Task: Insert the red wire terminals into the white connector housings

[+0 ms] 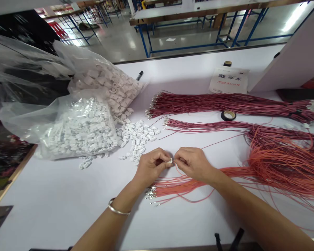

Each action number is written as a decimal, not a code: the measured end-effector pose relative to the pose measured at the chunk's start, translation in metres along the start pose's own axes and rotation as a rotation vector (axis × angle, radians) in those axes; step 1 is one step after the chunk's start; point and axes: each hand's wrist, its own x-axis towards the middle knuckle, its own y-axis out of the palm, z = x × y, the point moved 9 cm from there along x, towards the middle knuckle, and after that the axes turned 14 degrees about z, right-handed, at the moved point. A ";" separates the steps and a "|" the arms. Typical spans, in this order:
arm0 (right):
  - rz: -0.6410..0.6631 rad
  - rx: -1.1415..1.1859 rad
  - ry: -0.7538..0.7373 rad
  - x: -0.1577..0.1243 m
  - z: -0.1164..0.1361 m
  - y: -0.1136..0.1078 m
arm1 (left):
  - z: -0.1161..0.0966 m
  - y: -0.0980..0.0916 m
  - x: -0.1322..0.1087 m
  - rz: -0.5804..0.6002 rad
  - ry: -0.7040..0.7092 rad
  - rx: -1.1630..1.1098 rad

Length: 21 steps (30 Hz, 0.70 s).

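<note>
Between thumb and forefinger, my left hand [152, 166] pinches a small white connector housing [170, 161]. My right hand [192, 161] meets it from the right, its fingers closed on a thin orange wire [178, 169] whose end is at the housing. Whether the wire's tip sits inside the housing is too small to tell. Under and just in front of both hands runs a bundle of orange wires [172, 190] with metal terminals at the left ends. Loose white connector housings [140, 136] lie scattered beyond my left hand.
Plastic bags of white housings [81, 129] and of larger pale pieces [115, 83] stand at the left. Dark red wire bundles [199, 104] stretch across the back right, with a black tape roll [228, 115] beside them. Behind lie a marker [139, 75] and a printed packet [229, 80].
</note>
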 end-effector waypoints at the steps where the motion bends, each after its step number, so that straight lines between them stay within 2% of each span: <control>1: 0.003 -0.004 -0.001 0.000 0.000 0.001 | -0.001 0.000 0.000 0.000 0.006 0.015; 9: 0.055 -0.021 0.026 0.000 -0.003 0.005 | -0.006 0.003 0.000 0.018 0.057 0.122; 17: 0.032 -0.017 0.005 -0.001 -0.003 0.001 | -0.006 -0.001 -0.002 0.023 0.009 0.308; 21: 0.005 -0.029 0.006 -0.002 -0.004 0.000 | -0.009 -0.002 -0.001 0.041 0.068 0.358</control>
